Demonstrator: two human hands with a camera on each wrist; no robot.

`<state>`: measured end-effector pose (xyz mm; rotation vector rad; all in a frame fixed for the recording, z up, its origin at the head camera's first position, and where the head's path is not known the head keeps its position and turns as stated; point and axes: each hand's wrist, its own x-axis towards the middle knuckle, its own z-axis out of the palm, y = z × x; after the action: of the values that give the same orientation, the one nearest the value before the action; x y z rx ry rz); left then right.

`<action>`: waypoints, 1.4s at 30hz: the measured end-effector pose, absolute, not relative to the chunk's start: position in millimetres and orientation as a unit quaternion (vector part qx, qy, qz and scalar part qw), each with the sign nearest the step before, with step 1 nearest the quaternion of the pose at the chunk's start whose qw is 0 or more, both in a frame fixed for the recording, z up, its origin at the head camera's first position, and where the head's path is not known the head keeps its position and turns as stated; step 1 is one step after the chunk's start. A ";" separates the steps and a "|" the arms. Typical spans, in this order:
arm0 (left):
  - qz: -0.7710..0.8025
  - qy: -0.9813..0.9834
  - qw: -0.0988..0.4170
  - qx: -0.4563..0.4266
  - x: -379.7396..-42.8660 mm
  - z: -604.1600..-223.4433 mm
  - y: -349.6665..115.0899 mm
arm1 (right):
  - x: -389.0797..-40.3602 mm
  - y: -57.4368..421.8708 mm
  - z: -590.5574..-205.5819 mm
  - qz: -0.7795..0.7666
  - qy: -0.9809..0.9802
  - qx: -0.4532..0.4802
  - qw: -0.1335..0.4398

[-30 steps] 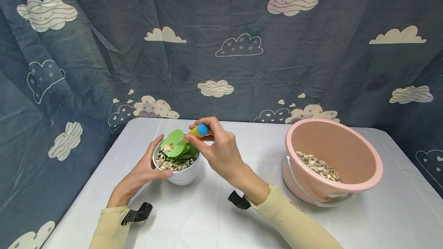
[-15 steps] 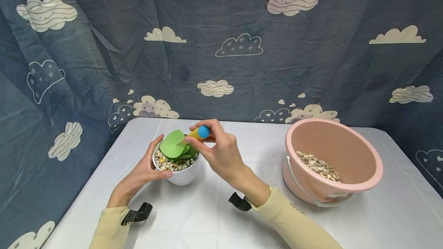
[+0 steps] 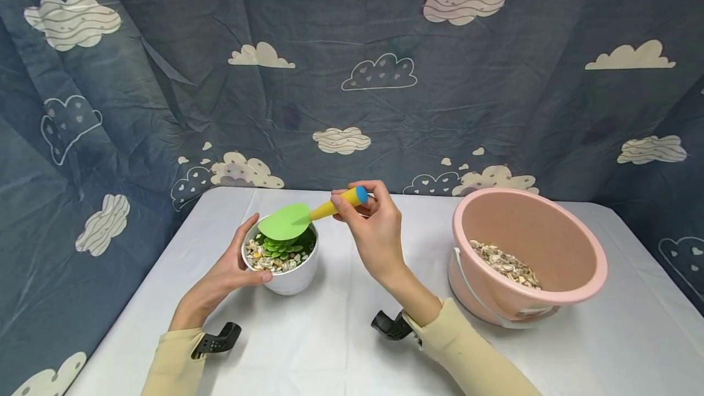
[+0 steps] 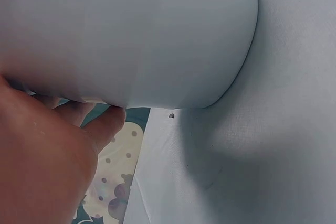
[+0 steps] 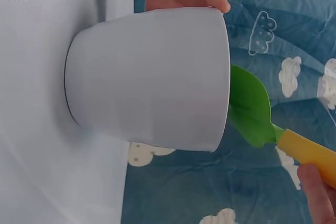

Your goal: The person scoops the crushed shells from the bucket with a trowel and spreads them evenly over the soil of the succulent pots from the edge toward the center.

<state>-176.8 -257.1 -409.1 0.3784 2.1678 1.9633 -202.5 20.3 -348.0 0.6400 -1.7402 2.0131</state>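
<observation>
My left hand (image 3: 222,274) grips the side of a white pot (image 3: 290,280), its thumb on the near rim; the left wrist view shows fingers against the pot's wall. Inside the pot a green succulent (image 3: 280,248) stands among small pale pebbles (image 3: 264,260). My right hand (image 3: 374,225) pinches the yellow, blue-tipped handle of a toy shovel (image 3: 286,222). Its green blade hangs over the far part of the pot and hides some of the plant. In the right wrist view the blade (image 5: 249,106) is just past the pot's rim, and the head view shows no pebbles on it.
A pink bucket (image 3: 530,243) with a white handle stands at the right on the white-covered table (image 3: 352,347). Pebbles or stone chips (image 3: 506,264) lie at its bottom. A dark cloth (image 3: 352,102) with cloud prints hangs behind the table.
The pebbles seen on the shovel a second ago are off it. My right hand has drawn the shovel back to the right and turned its handle flatter. My left hand stays on the pot.
</observation>
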 end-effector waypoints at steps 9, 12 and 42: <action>0.665 0.728 0.098 0.131 -177.4 -409.2 -257.6 | -199.1 29.8 -346.4 0.774 -0.584 0.186 0.157; 0.666 0.727 0.097 0.134 -177.6 -409.1 -257.9 | -196.1 34.2 -345.1 0.781 -0.579 0.178 0.152; 0.597 0.785 0.000 0.166 -163.0 -371.3 -260.2 | -150.2 108.6 -309.0 0.784 -0.571 0.172 0.171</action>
<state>-163.0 -260.2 -371.3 0.5210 2.4653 1.8753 -150.2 108.6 -309.0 0.4874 -1.6213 2.2269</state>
